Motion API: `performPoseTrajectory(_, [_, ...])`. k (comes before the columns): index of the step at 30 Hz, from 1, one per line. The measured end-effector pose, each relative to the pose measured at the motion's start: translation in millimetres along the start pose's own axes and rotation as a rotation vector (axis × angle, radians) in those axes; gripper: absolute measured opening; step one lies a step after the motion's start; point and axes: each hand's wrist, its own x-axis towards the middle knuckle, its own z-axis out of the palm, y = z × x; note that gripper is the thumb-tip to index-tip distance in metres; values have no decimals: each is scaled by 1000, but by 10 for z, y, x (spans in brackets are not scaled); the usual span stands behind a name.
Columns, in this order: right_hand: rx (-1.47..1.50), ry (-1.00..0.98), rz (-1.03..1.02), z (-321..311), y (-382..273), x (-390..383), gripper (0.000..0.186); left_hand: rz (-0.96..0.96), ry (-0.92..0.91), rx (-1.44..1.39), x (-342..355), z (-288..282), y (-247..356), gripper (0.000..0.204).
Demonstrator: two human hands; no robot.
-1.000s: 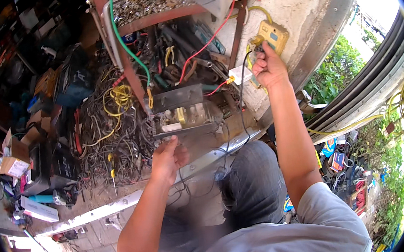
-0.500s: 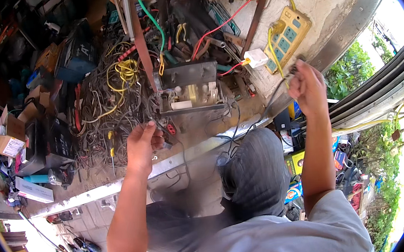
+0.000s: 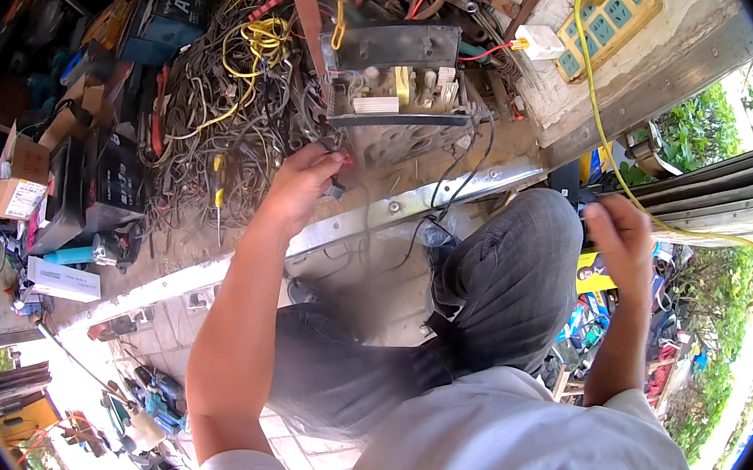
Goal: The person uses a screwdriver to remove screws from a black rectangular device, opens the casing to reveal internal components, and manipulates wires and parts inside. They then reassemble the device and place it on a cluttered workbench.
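Observation:
My left hand (image 3: 300, 192) is closed at the bench's front edge, its fingertips pinched. A small dark piece (image 3: 332, 190) shows beneath the fingers, and a bit of red (image 3: 347, 159) shows beside them; what exactly I hold is unclear. Close by on the right sits an opened charger-like case (image 3: 415, 123) with its lid up, circuit parts inside and black cables (image 3: 470, 163) running from its right end. My right hand (image 3: 621, 232) hangs beyond my right knee, smeared by motion; whether it holds anything is hidden.
A yellow power strip (image 3: 627, 18) lies at the upper right, with a white plug adapter (image 3: 540, 42) at its edge. Tangled wires (image 3: 206, 97) cover the bench to the left, near a yellow-handled screwdriver (image 3: 219, 196). A yellow cable (image 3: 597, 111) hangs down on the right.
My right hand has dropped from beside the power strip to beyond my knee. The dark cable that ran up to it no longer does. The view has shifted; my left hand stays by the case.

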Motion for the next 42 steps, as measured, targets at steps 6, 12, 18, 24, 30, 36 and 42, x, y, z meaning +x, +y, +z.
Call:
performPoseTrajectory(6, [-334,-871,-271,1566,-68,316,42,-119,-8,-57,-215,6,186,21])
performPoseTrajectory(12, [-326,-954,-371,2295,294,111,44,49,30,-246,-501,-78,261,23])
performPoseTrajectory(18, [-700,-1104,-250,2232,316,258,32,146,133,-226,-496,-271,273,26])
performPoseTrajectory(24, [-368,-781,-225,1339,49,459,27,327,319,400,-370,-407,114,37])
performPoseTrajectory(30, [-282,-213,-229,651,-356,1087,24,321,233,482,-369,-302,128,37])
performPoseTrajectory(36, [232,-376,-107,994,128,1330,31,479,267,523,-427,46,301,34])
performPoseTrajectory(42, [370,-412,-175,1079,119,1304,22,922,303,845,-432,438,445,36])
